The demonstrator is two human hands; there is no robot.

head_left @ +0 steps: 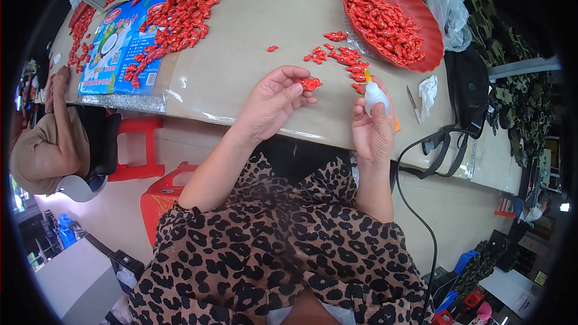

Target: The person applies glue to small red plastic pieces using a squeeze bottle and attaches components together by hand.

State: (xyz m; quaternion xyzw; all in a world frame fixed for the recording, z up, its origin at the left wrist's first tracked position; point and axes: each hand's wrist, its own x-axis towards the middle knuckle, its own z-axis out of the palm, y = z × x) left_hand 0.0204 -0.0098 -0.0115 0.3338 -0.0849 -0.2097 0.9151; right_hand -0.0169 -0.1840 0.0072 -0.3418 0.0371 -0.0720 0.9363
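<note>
Between the thumb and fingers of my left hand is a small red figurine, held above the table. My right hand is wrapped round a white squeeze bottle with a yellow nozzle, which points up and away from me. Beyond the bottle, a row of red figurines lies on the table, partly hidden by the nozzle and fingers. One lone figurine rests farther left. At the far right, a scalloped red basin holds a heap of the same pieces.
A blue printed cardboard sheet and a pile of red figurines occupy the table's left. At right lie a knife, crumpled tissue, a clear plastic bag and a black bag. Another person's arm rests at the left edge.
</note>
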